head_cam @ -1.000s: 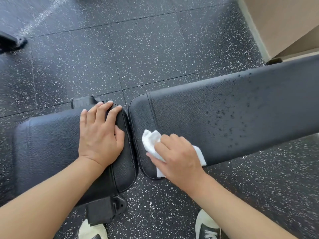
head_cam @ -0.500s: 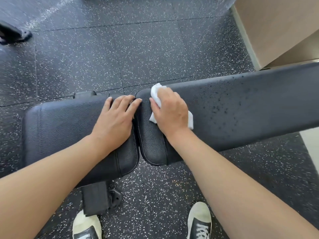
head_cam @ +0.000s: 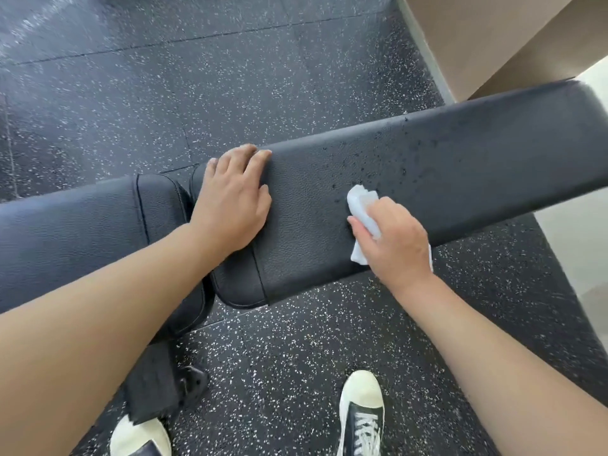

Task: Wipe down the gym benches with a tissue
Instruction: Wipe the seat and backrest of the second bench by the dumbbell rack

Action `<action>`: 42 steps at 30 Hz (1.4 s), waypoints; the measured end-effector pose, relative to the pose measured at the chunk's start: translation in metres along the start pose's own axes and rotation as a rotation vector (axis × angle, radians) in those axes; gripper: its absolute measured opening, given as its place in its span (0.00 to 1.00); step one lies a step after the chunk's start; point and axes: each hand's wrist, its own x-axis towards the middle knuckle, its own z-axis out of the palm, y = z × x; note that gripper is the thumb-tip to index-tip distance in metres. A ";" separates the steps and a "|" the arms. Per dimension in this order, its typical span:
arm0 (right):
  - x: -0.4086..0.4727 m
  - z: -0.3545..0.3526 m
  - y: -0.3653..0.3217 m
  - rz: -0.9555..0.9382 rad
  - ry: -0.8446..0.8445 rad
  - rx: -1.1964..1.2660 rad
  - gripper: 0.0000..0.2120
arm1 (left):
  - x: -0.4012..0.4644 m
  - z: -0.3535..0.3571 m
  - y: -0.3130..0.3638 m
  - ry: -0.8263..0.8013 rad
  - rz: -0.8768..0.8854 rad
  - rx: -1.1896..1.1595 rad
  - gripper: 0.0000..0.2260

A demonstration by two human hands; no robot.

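Black leatherette covers the long back pad of the gym bench, and its state tells how far the wiping has got. Toward three o'clock from the hands, the pad carries a scatter of dark droplets, thickest past the middle; the stretch at nine o'clock of the tissue, between the two hands and down to the pad's rounded end, looks dry and even. By that reading, the near end is done while most of the long pad remains, along with the seat pad at nine o'clock, whose condition cannot be judged here.

A crumpled white tissue lies on the pad's near half, just short of the first droplets. The right hand holds it with curled fingers and thumb pinching it against the surface, a wad poking out toward twelve o'clock and a corner trailing at six. The left hand holds nothing: it rests flat on the pad's end, fingers straight and together, their tips reaching the far edge, seemingly as a brace.

Speckled rubber floor surrounds the bench.
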 end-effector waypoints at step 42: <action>-0.018 0.002 0.020 -0.111 0.092 0.064 0.12 | 0.004 0.031 0.012 0.163 -0.109 0.055 0.25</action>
